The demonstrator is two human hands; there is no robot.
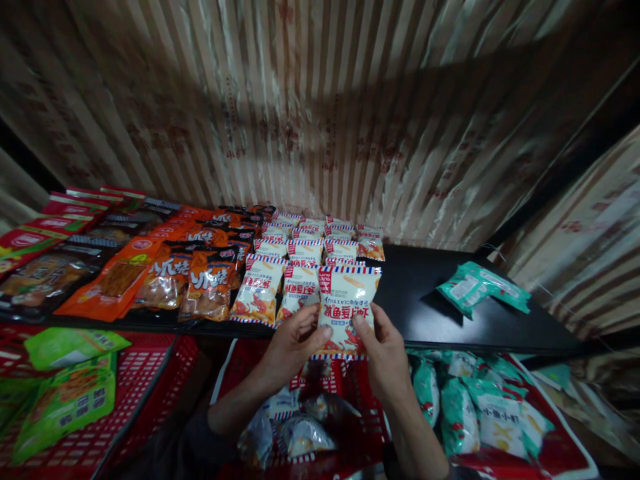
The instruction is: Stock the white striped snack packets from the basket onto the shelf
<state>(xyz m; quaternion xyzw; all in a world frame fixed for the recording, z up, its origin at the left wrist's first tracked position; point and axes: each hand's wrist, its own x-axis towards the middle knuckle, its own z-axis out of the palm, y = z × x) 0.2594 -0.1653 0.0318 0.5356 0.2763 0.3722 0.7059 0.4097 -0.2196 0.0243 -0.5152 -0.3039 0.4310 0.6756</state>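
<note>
Between my two hands is a white snack bag [349, 313] with red lettering and a striped blue-and-red edge, held upright in front of the shelf's front edge. My left hand [300, 340] grips its lower left side, thumb on the front. On its right side, my right hand [383, 343] does the same, thumb pressed near the lettering. Behind it, rows of matching white snack bags [257, 288] stand on the black shelf [410, 287]. The held bag partly covers the nearest ones. Below my hands, a red basket [367, 393] holds several bags.
Orange snack packs [207, 283] and dark packs [55, 273] fill the shelf's left. Two teal bags [473, 290] lie on its right. A red basket with teal bags [500, 417] stands lower right, and green packs [75, 400] lie in one lower left. Striped sheeting [300, 120] hangs behind.
</note>
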